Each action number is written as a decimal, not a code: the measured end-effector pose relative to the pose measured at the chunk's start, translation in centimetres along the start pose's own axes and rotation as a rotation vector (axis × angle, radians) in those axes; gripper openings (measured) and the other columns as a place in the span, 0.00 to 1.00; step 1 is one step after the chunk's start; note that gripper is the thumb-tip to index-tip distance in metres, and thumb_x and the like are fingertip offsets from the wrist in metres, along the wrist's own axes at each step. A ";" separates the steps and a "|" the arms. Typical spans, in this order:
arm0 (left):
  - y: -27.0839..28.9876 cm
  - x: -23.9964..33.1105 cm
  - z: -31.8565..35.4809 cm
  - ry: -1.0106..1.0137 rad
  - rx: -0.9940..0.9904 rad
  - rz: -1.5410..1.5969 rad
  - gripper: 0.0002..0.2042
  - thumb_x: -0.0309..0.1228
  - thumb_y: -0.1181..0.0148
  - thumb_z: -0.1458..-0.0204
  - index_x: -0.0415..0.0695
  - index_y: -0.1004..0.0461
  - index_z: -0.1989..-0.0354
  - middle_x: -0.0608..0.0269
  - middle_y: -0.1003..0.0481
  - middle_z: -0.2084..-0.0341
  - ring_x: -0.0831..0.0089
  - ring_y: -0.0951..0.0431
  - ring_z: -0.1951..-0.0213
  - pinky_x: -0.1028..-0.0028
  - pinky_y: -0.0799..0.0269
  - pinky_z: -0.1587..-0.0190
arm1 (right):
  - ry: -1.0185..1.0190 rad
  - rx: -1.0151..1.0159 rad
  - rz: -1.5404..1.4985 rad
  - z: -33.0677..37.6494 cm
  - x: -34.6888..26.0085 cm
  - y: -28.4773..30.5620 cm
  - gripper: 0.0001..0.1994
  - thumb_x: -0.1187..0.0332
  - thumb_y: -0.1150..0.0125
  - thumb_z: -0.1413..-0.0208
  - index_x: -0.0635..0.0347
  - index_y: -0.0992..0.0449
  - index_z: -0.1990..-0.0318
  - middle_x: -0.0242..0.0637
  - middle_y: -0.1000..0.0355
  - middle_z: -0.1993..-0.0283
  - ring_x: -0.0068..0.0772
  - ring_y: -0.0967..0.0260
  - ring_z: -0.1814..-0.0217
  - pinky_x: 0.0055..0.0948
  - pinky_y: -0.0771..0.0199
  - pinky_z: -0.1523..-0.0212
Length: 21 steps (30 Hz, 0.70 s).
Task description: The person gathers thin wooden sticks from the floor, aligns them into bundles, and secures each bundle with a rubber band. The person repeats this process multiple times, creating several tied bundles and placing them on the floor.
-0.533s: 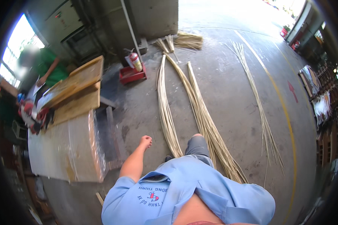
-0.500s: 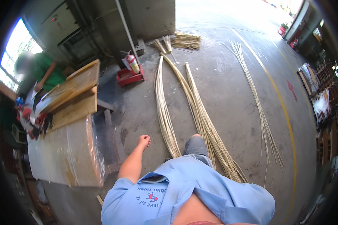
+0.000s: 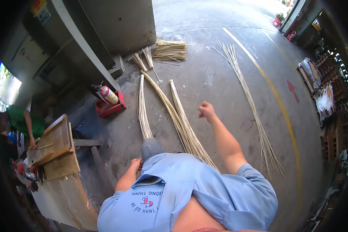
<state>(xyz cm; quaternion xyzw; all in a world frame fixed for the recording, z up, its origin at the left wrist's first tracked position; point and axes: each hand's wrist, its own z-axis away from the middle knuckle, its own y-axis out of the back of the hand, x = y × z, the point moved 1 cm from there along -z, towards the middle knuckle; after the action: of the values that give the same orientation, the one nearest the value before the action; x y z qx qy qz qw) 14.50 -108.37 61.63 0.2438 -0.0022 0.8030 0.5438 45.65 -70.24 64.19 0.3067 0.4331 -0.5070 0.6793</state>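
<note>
My right hand (image 3: 207, 111) swings out over the floor, fingers curled in with nothing visible in them. It is nearest to a bundle of long pale canes (image 3: 183, 121) lying on the concrete, well below it. My left hand (image 3: 135, 164) hangs by my left side, loosely closed and holding nothing that I can see. A second cane bundle (image 3: 143, 112) on the left runs under my leg (image 3: 152, 148). Both hands are apart from the canes. My body hides the near ends of these bundles.
A loose spread of canes (image 3: 248, 91) lies on the right beside a yellow floor line (image 3: 286, 110). Short canes are stacked (image 3: 170, 50) by the wall. A fire extinguisher (image 3: 109, 94) stands in a red box (image 3: 110, 110). At left, a person (image 3: 25, 120) works at a bench (image 3: 67, 195).
I have stepped forward, and the view has shifted right. My right arm has come into view, swung ahead. My left hand has drawn back toward my side.
</note>
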 end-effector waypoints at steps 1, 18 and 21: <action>-0.5 2.6 -1.3 -0.030 0.021 0.037 0.14 0.41 0.42 0.34 0.43 0.24 0.51 0.52 0.20 0.63 0.55 0.17 0.63 0.57 0.19 0.66 | 0.080 -0.065 0.017 -3.2 -4.3 -1.1 0.06 0.73 0.35 0.47 0.60 0.28 0.69 0.31 0.32 0.76 0.26 0.30 0.79 0.33 0.19 0.77; -6.6 59.9 -25.4 -0.294 -0.056 0.071 0.06 0.32 0.40 0.37 0.43 0.25 0.58 0.63 0.22 0.75 0.75 0.25 0.81 0.73 0.30 0.82 | -1.101 0.199 0.386 -19.6 -0.1 10.6 0.09 0.68 0.32 0.48 0.64 0.18 0.62 0.49 0.19 0.65 0.42 0.19 0.66 0.45 0.17 0.66; -8.1 68.1 -28.3 -0.462 0.000 0.185 0.06 0.32 0.40 0.37 0.43 0.24 0.58 0.65 0.22 0.74 0.78 0.24 0.79 0.75 0.30 0.80 | -1.118 0.205 0.315 -29.5 -4.1 12.2 0.08 0.68 0.32 0.48 0.63 0.18 0.64 0.47 0.19 0.66 0.41 0.19 0.65 0.42 0.17 0.64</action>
<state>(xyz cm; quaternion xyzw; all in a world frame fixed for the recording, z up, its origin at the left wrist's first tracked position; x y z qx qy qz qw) -9.20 -38.06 61.38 0.4197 -0.1488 0.7723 0.4530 48.66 -39.63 54.73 0.1178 -0.0928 -0.5239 0.8385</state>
